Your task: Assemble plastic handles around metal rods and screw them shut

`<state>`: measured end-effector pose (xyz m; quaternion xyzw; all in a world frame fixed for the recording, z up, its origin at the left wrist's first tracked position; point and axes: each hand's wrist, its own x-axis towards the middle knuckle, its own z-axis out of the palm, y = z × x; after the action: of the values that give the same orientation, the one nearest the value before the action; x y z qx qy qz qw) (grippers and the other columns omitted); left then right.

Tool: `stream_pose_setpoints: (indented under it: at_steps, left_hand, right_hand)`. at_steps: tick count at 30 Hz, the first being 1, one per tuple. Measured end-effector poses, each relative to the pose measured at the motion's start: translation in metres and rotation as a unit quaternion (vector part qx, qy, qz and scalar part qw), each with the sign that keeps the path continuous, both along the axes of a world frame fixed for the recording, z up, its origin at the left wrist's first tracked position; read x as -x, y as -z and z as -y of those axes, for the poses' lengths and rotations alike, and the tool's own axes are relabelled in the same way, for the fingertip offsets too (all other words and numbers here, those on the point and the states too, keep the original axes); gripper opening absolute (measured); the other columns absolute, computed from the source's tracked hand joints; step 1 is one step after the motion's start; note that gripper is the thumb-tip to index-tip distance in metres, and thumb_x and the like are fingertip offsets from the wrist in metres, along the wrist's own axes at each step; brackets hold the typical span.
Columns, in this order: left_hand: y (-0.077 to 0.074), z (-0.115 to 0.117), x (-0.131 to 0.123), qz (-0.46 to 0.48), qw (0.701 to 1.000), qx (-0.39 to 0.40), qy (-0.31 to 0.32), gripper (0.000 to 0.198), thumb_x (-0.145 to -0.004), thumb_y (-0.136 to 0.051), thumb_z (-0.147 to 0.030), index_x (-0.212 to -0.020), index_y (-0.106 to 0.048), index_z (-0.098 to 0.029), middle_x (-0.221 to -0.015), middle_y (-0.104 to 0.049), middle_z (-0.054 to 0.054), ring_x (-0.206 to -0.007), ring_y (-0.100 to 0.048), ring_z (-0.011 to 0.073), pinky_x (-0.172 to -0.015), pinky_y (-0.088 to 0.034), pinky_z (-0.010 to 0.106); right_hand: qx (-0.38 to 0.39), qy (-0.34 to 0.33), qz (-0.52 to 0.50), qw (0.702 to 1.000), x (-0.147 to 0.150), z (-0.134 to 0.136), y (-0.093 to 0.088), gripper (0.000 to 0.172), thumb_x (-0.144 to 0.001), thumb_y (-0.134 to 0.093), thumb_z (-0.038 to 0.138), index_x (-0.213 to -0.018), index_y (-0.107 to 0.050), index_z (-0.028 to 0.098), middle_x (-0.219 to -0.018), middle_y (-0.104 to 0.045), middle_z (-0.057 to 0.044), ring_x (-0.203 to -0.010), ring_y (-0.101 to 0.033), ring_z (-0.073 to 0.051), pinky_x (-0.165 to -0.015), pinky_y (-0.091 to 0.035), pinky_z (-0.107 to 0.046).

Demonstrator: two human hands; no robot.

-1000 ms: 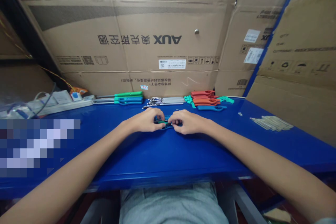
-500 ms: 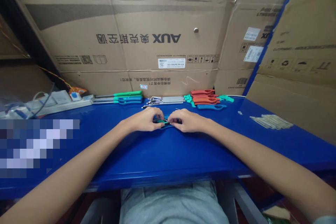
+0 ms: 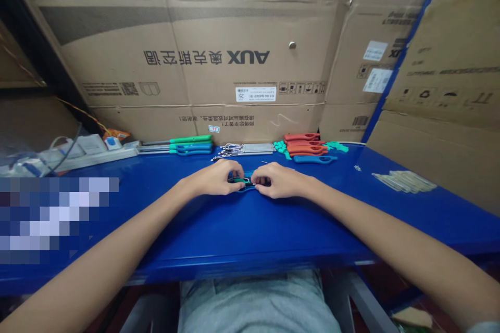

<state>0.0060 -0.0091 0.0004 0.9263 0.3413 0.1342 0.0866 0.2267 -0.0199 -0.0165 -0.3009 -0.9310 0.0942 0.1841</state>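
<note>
my left hand (image 3: 213, 178) and right hand (image 3: 280, 181) are curled closed, fingertips gripping a blue handle (image 3: 244, 189) between them, over the blue table (image 3: 312, 229). red handles (image 3: 307, 146) and wire parts (image 3: 246, 149) lie beyond my fingers.

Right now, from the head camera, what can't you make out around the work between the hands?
Head view:
- Middle of the blue-and-green plastic piece: hidden by the left hand and right hand.
- Thin wire above the right hand: too small to trace.
- Left end of the glossy blue table: blurred by a pixelated patch.
</note>
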Motion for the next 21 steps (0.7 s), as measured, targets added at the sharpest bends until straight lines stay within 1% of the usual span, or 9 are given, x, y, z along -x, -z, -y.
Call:
stream_pose_setpoints:
  at_steps: [3, 9, 17, 21]
  left_hand:
    - [-0.0012, 0.0003, 0.0003, -0.008, 1.000, 0.000, -0.003, 0.022, -0.079, -0.058, -0.035, -0.087, -0.067, -0.017, -0.084, -0.068, 0.003, -0.073, -0.060, 0.0158, -0.066, -0.045, 0.025]
    - [-0.0021, -0.0001, 0.0016, -0.019, 1.000, -0.006, -0.008, 0.022, -0.078, -0.058, -0.035, -0.087, -0.068, -0.017, -0.084, -0.067, 0.004, -0.074, -0.059, 0.0160, -0.065, -0.044, 0.026]
    - [-0.0002, -0.0003, 0.0003, -0.006, 1.000, -0.004, 0.004, 0.021, -0.078, -0.058, -0.034, -0.086, -0.068, -0.017, -0.083, -0.068, 0.003, -0.072, -0.059, 0.0153, -0.064, -0.044, 0.024]
    - [0.0007, -0.0004, 0.0001, 0.000, 1.000, -0.001, 0.001, 0.020, -0.078, -0.058, -0.033, -0.086, -0.069, -0.017, -0.084, -0.068, 0.003, -0.073, -0.059, 0.0152, -0.065, -0.044, 0.024]
  right_hand:
    - [0.007, -0.001, 0.002, 1.000, -0.0006, 0.0001, 0.0001, 0.013, -0.076, -0.060, 0.015, -0.088, -0.067, 0.016, -0.079, -0.066, -0.003, -0.069, -0.056, -0.012, -0.064, -0.041, -0.021]
    - [0.003, -0.011, 0.008, 1.000, -0.0021, -0.0012, 0.0005, 0.019, -0.078, -0.056, 0.011, -0.092, -0.068, 0.016, -0.084, -0.069, -0.004, -0.070, -0.058, -0.011, -0.063, -0.041, -0.021]
    - [0.003, -0.005, 0.015, 1.000, -0.0001, 0.0009, -0.0016, 0.020, -0.077, -0.057, 0.011, -0.091, -0.070, 0.015, -0.083, -0.069, -0.005, -0.069, -0.058, -0.012, -0.063, -0.041, -0.021]
    - [-0.016, -0.016, 0.021, 1.000, -0.0007, 0.0011, -0.0014, 0.020, -0.081, -0.054, 0.011, -0.090, -0.071, 0.016, -0.082, -0.070, -0.005, -0.069, -0.058, -0.012, -0.064, -0.040, -0.023]
